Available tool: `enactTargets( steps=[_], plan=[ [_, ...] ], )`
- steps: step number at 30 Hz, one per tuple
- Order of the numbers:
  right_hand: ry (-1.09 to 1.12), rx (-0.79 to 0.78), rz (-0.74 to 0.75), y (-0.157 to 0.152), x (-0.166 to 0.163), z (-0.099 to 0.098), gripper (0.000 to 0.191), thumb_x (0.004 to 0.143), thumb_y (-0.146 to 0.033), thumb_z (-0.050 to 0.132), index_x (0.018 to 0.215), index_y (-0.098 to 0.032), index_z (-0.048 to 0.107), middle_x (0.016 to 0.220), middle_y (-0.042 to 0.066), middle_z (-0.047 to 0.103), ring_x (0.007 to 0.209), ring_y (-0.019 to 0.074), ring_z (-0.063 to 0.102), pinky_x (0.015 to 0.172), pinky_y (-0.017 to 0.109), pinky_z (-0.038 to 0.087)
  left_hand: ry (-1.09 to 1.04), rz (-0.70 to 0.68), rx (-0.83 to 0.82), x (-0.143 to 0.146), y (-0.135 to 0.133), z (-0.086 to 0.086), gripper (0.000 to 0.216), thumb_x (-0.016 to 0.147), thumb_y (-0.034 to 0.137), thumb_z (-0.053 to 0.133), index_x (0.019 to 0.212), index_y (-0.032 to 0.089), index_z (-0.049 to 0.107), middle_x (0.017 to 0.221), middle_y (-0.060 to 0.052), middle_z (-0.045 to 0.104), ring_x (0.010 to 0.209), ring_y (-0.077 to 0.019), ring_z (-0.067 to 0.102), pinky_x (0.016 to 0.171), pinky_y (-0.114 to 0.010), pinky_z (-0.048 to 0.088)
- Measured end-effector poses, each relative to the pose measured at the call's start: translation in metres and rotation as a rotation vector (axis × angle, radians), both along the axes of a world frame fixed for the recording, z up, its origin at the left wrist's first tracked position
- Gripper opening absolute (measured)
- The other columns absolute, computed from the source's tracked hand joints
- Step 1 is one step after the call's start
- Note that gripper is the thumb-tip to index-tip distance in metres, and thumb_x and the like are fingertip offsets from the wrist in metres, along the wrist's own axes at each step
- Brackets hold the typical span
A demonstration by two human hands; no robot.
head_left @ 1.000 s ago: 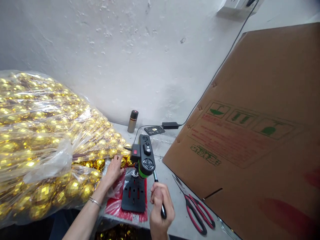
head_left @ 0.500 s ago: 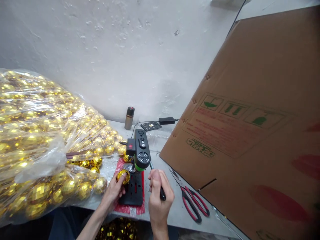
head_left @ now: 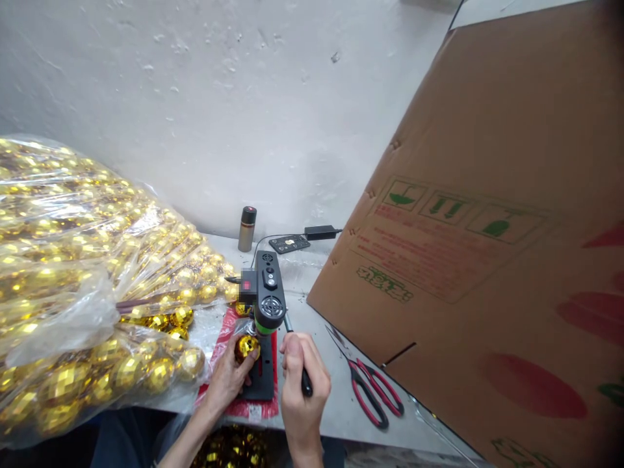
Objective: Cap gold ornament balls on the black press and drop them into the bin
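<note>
A: Since before, left hand (head_left: 225, 380) has carried gold ball (head_left: 246, 346) under the drill press (head_left: 266, 296).
B: Right hand (head_left: 298, 383) clasps the lever handle (head_left: 301, 374); ball rests on base plate (head_left: 260, 380).

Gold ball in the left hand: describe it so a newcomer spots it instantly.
Find the small black bench drill press at the table's near edge. On its black base plate, under the drill head, the left hand pinches one faceted gold ball. Unlike the others, it lies outside the clear plastic bag.
</note>
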State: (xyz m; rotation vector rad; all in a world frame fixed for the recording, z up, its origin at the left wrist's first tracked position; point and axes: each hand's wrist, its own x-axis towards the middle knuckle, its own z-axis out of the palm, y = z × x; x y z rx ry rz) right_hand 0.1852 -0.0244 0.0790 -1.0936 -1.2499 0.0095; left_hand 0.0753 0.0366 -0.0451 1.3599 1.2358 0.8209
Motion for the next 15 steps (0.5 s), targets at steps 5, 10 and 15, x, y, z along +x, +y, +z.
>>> enactTargets(
  steps=[5, 10, 15],
  plan=[
    [-0.010, -0.007, -0.005, -0.002, 0.000, 0.000, 0.030, 0.106, -0.016, 0.044, 0.078, -0.022, 0.054, 0.070, -0.002, 0.054, 0.058, 0.0098, 0.051, 0.053, 0.020, 0.043, 0.090, -0.053, 0.197, -0.006, 0.005, -0.009, 0.061, 0.087, 0.059, 0.060, 0.132, 0.019, 0.055, 0.088, -0.005, 0.076, 0.069, -0.0252, 0.075, 0.060, -0.035, 0.059],
    [-0.028, -0.007, 0.002, -0.003, 0.001, 0.000, 0.029, 0.105, -0.014, 0.045, 0.079, -0.022, 0.055, 0.071, -0.003, 0.055, 0.059, 0.0093, 0.052, 0.055, 0.019, 0.044, 0.299, -0.115, 0.464, -0.013, 0.009, -0.023, 0.054, 0.084, 0.041, 0.068, 0.134, 0.021, 0.061, 0.120, -0.014, 0.078, 0.108, -0.0345, 0.076, 0.091, -0.048, 0.061],
    [-0.029, 0.001, 0.013, -0.006, 0.001, -0.006, 0.027, 0.105, -0.013, 0.045, 0.081, -0.022, 0.056, 0.072, -0.003, 0.055, 0.059, 0.0091, 0.052, 0.054, 0.019, 0.043, 0.378, -0.101, 0.585, -0.011, 0.013, -0.033, 0.050, 0.079, 0.034, 0.072, 0.127, 0.021, 0.067, 0.117, -0.013, 0.078, 0.109, -0.0348, 0.072, 0.095, -0.051, 0.058]
  ],
)
